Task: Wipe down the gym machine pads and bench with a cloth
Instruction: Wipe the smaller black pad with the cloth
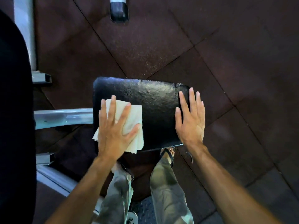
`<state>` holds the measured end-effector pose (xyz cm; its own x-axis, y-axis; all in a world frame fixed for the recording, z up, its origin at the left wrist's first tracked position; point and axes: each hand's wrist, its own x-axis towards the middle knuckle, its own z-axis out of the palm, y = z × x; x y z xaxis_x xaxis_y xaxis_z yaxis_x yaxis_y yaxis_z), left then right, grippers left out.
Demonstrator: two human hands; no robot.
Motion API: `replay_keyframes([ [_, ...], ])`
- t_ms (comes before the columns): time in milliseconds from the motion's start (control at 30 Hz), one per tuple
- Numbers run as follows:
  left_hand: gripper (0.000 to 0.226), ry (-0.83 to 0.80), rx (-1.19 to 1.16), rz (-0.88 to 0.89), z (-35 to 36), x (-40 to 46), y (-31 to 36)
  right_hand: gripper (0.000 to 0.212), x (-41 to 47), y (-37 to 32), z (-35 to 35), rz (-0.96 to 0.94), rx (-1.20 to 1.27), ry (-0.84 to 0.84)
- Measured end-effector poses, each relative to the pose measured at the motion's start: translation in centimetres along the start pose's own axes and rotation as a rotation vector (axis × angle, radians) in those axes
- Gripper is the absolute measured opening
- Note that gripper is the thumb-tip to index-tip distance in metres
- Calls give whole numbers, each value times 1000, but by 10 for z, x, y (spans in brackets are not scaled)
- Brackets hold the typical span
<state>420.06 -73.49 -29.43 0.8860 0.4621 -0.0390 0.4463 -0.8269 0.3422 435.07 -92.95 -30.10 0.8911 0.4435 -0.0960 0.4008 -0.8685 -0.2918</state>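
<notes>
We look down at our two hands on a black seat pad [155, 110]. Our left hand [115, 128] lies flat with its fingers spread wide. It presses a white cloth [135, 115] onto the left part of the pad. The cloth is folded, and one corner sticks out past the left edge of the pad. Most of the cloth is under our hand, so we cannot see all of it.

Our right hand [191, 120] is flat too, with straight fingers held close together. It holds nothing. It rests on the right edge of the pad, and its fingertips reach near the far right corner.

The pad looks shiny and bumpy on top. A pale metal bar [64, 118] runs from the left and goes under the pad, so we cannot see where it ends. More pale metal bars show at the lower left, but they are blurry.

A big dark shape [14, 110] fills the left side. It is cut off and too dark for us to tell what it is. At the top a metal post with a black end [119, 12] is cut off by the edge.

Below the pad we see our baggy trousers [166, 191] and a sandal [169, 156]. The pad hides most of our feet. The floor [226, 46] is dark rubber tiles.
</notes>
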Motion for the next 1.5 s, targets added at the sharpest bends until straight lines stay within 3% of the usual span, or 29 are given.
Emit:
replay_keyframes([
  [133, 64, 69, 20, -40, -1, 66, 1, 53, -1, 0, 4, 5, -28, 4],
  [233, 66, 5, 71, 23, 6, 105, 29, 52, -2, 3, 7, 0, -17, 34],
  [433, 68, -23, 12, 178, 11, 22, 40, 51, 0, 5, 2, -25, 14, 46],
  [567, 68, -18, 60, 101, 2, 5, -3, 51, -2, 3, 2, -16, -7, 48],
  [700, 62, 91, 27, -16, -2, 73, -18, 51, -2, 3, 5, -9, -16, 62],
  [800, 61, 69, 27, -21, 2, 118, 5, 51, -3, 3, 8, -13, -3, 72],
  [1033, 66, 20, -36, 168, 18, -3, 39, 52, -1, 3, 3, -13, -1, 33],
  [1200, 63, 60, 21, 92, 3, 36, -9, 52, -3, 1, 5, -4, -36, 38],
  [1333, 62, 60, 96, 71, 7, 80, 18, 52, -4, 3, 7, -14, -25, 48],
  [1500, 67, 13, 47, 154, 23, 8, 59, 51, -4, 5, 4, -19, -31, 34],
])
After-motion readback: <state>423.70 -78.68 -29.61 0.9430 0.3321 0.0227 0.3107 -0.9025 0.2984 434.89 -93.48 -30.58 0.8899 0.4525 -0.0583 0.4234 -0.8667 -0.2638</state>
